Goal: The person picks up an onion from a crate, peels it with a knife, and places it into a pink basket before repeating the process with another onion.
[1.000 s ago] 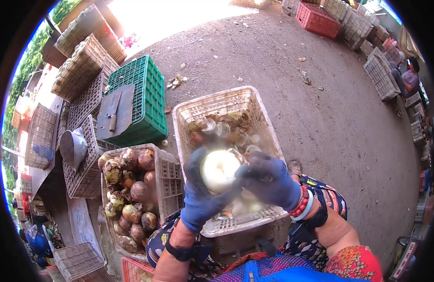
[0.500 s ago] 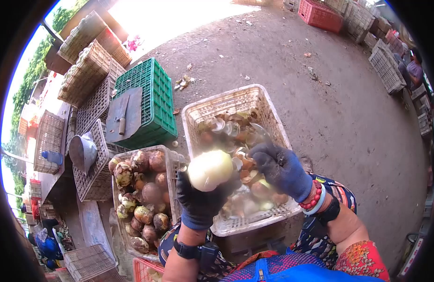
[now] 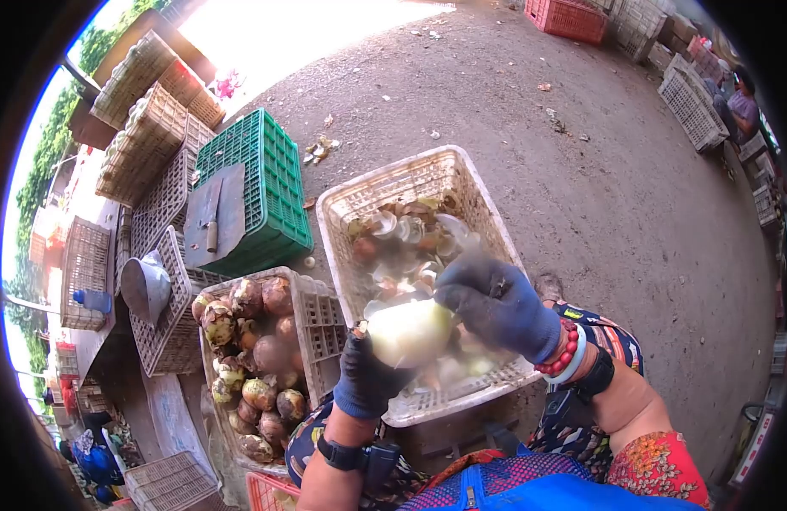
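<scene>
My left hand (image 3: pixel 365 375), in a dark glove with a blue cuff, is closed around a pale peeled onion (image 3: pixel 410 333). My right hand (image 3: pixel 500 307), gloved the same way, is closed close against the onion's upper right side. A small curved knife (image 3: pixel 452 226) juts up from its fingers, its blade blurred and its handle hidden in the glove. Below both hands stands a whitish plastic crate (image 3: pixel 332 213) holding onion skins (image 3: pixel 410 228) and scraps. To the left, another crate (image 3: pixel 324 328) is filled with unpeeled brown onions (image 3: pixel 272 353).
A green crate (image 3: pixel 278 187) at the upper left carries a dark board (image 3: pixel 227 213) with a knife (image 3: pixel 212 232) on it. A metal bowl (image 3: pixel 148 285) rests on crates behind. Stacked crates line the left; a person (image 3: pixel 741 106) sits at the far right.
The onion has shifted slightly right and down in my left hand. My right hand has moved left, up against the onion. The view has shifted a little.
</scene>
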A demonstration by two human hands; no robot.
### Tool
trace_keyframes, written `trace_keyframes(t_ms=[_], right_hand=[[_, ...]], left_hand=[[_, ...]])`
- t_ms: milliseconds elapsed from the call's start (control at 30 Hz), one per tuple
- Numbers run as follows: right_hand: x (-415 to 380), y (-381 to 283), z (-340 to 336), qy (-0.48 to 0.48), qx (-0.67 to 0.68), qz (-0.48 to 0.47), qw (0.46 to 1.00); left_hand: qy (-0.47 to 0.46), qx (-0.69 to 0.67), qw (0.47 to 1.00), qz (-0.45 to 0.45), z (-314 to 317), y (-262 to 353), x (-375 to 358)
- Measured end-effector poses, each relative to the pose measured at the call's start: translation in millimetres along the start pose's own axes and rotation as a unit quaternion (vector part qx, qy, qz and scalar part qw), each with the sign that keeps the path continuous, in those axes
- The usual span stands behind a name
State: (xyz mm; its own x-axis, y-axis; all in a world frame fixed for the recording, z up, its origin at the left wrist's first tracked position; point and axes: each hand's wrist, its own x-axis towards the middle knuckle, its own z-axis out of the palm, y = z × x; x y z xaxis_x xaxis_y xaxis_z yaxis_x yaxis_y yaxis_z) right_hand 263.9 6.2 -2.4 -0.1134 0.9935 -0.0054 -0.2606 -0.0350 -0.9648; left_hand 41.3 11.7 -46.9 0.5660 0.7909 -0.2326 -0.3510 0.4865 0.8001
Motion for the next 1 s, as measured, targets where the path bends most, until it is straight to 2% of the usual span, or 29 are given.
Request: trace_keyframes(t_ms=[33,133,167,267,300,400,500,533,567,600,667,700,800,833,867,900,933,1000], right_hand=[[1,-2,-4,0.053,-0.057,0.025,0.997],[4,-3,-17,0.121,-0.15,0.034,0.981],[4,-3,-16,0.115,-0.139,0.031,0.983],[-2,-8,-7,0.013,-0.12,-0.013,0.993],[-8,-11,5,0.018,0.029,0.049,0.998],[-8,-19,14,-0.008,-0.007,0.072,0.997],[-12,-20,10,-0.029,0.03,0.089,0.995],[-14,-23,7,-0.043,0.037,0.093,0.994],[-14,-26,3,-0.122,0.058,0.101,0.986],[-14,-28,-2,-0.201,0.078,0.11,0.97],[-10,-47,-10,-0.332,0.031,0.165,0.928],[-12,-44,-11,-0.302,0.031,0.177,0.936],[-11,-12,-5,-0.127,-0.021,0.165,0.978],[-10,-3,-2,-0.053,-0.048,0.152,0.986],[-11,0,-1,-0.031,-0.194,0.074,0.978],[-12,2,1,-0.009,-0.335,-0.007,0.942],[-13,5,4,0.013,-0.467,-0.087,0.88],[-12,17,15,0.078,-0.445,-0.141,0.881]], left_hand=[[-0.003,-0.135,0.991,-0.026,0,-2,1],[0.075,-0.246,0.965,-0.06,17,6,1],[0.074,-0.236,0.968,-0.051,16,8,1],[0.086,-0.141,0.986,0.006,4,-5,2],[0.087,-0.078,0.993,0.018,-6,-12,3],[0.088,0.091,0.991,0.046,-9,-19,3],[0.095,0.244,0.962,0.078,7,-9,3],[0.101,0.186,0.975,0.07,8,-8,6],[0.108,0.127,0.984,0.063,9,-7,8],[0.115,-0.043,0.992,0.033,8,-7,13],[0.104,-0.222,0.97,0.003,7,-4,18],[0.089,-0.228,0.969,0.001,5,-2,20],[-0.051,-0.408,0.911,-0.016,-5,-5,22],[-0.02,-0.34,0.94,-0.016,-2,-3,21],[0.001,-0.301,0.954,-0.012,2,-1,20],[0.022,-0.26,0.965,-0.009,6,1,20],[0.035,-0.251,0.967,-0.001,11,3,20],[0.041,-0.26,0.965,0.015,12,4,21]])
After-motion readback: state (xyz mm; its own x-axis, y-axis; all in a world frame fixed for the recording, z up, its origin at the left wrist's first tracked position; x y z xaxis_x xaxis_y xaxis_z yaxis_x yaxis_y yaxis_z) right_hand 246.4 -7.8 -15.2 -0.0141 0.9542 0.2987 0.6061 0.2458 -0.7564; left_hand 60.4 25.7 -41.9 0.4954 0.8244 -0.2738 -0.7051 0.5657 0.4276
